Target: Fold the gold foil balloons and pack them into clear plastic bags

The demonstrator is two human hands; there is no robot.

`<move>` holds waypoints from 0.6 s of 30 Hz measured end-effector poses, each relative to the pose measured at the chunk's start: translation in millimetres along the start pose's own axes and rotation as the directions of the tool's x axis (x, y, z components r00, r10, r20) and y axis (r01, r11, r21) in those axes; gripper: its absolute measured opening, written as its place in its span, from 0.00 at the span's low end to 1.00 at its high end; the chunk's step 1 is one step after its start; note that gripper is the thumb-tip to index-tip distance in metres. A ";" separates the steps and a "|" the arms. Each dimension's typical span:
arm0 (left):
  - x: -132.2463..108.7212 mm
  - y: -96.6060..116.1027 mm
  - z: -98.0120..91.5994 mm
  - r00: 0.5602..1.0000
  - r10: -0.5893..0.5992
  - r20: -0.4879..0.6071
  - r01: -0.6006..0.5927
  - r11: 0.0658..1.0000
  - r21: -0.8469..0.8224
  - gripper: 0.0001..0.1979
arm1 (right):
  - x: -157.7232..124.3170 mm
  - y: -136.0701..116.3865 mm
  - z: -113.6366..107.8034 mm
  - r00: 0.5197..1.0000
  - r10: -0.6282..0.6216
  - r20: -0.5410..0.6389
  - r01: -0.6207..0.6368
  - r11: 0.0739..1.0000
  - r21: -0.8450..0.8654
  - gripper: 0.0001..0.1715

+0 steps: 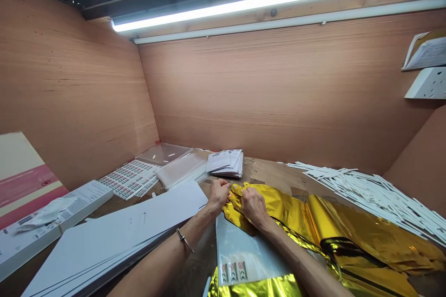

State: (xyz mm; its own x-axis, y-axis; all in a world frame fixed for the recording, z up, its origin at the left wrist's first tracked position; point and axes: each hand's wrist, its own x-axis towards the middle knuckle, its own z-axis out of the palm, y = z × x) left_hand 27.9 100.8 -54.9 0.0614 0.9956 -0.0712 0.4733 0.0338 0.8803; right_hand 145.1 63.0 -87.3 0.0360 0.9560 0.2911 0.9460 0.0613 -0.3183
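Note:
Both hands meet at the end of a gold foil balloon (278, 199), which lies flat and partly folded across the table to the right. My left hand (219, 193) pinches the edge of the foil with its fingertips. Close beside it, my right hand (253, 205) is closed on the same foil, its fingers curled. Beneath the wrists lies a clear plastic bag (240, 248) printed with small warning marks. More gold foil (261, 286) shows at the bottom edge, by the bag. A metal bangle circles my left wrist.
White sheets (121, 227) are stacked at the left, beside a long white box (80, 199). Label sheets (130, 177), clear bags (183, 169) and printed leaflets (226, 162) lie towards the back. Many white sticks (369, 190) spread at the right. Wooden walls enclose the table.

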 end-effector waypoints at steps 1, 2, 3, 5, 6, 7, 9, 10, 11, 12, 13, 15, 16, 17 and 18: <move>-0.2 -0.3 -0.6 0.999 0.039 -0.012 -0.039 0.999 0.017 0.09 | 4.0 4.6 -0.9 0.999 0.051 -0.004 -0.051 0.997 0.050 0.10; -0.4 -0.2 -0.6 0.996 0.081 -0.023 -0.080 0.996 0.039 0.09 | 7.9 9.5 -2.0 0.995 0.098 0.000 -0.097 0.990 0.106 0.09; -0.7 0.3 -0.2 0.992 0.124 -0.032 -0.121 0.990 0.067 0.09 | 11.5 14.5 -3.3 0.991 0.137 0.010 -0.137 0.977 0.165 0.08; -2.3 2.4 2.1 0.976 0.212 -0.039 -0.205 0.969 0.141 0.08 | 16.8 24.2 -5.5 0.981 0.190 0.029 -0.191 0.940 0.283 0.09; -3.7 3.9 3.9 0.965 0.259 -0.034 -0.249 0.951 0.184 0.08 | 18.3 28.5 -6.4 0.977 0.210 0.031 -0.208 0.918 0.337 0.10; -5.7 5.4 6.1 0.951 0.308 -0.020 -0.296 0.928 0.228 0.09 | 19.2 32.4 -7.1 0.973 0.231 0.025 -0.222 0.895 0.387 0.10; -10.7 7.8 11.0 0.912 0.407 0.047 -0.401 0.862 0.311 0.11 | 19.2 38.7 -8.3 0.962 0.274 0.004 -0.243 0.847 0.473 0.08; -13.6 8.3 13.6 0.887 0.451 0.102 -0.457 0.820 0.346 0.13 | 18.8 41.1 -9.1 0.957 0.292 -0.010 -0.246 0.823 0.513 0.07; -16.5 8.2 16.1 0.857 0.487 0.166 -0.512 0.773 0.374 0.14 | 18.4 43.0 -10.5 0.952 0.306 -0.025 -0.242 0.798 0.552 0.06; -19.3 7.5 18.4 0.826 0.513 0.234 -0.563 0.725 0.397 0.14 | 18.1 44.2 -12.6 0.947 0.318 -0.042 -0.233 0.772 0.592 0.06; -21.8 6.2 20.5 0.796 0.527 0.298 -0.605 0.679 0.415 0.13 | 18.1 44.9 -16.0 0.943 0.328 -0.060 -0.219 0.745 0.630 0.06; -25.4 2.7 23.7 0.747 0.532 0.398 -0.665 0.599 0.447 0.12 | 18.3 45.2 -27.9 0.933 0.347 -0.099 -0.182 0.689 0.702 0.10; -26.4 1.0 24.8 0.731 0.528 0.432 -0.682 0.568 0.461 0.11 | 17.9 45.7 -36.9 0.926 0.358 -0.118 -0.162 0.660 0.734 0.12; -27.1 -0.4 25.4 0.721 0.520 0.457 -0.692 0.542 0.476 0.10 | 16.6 47.2 -48.0 0.920 0.369 -0.136 -0.140 0.632 0.762 0.15; -27.6 -1.3 25.6 0.715 0.511 0.477 -0.699 0.522 0.489 0.09 | 13.6 50.7 -61.4 0.912 0.381 -0.156 -0.119 0.606 0.786 0.17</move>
State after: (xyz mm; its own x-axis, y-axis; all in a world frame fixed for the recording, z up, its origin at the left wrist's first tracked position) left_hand 48.1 71.0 -66.1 0.7046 0.6876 0.1751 0.6342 -0.7210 0.2794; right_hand 213.4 61.5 -44.1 0.4430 0.8502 0.2845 0.3158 0.1490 -0.9371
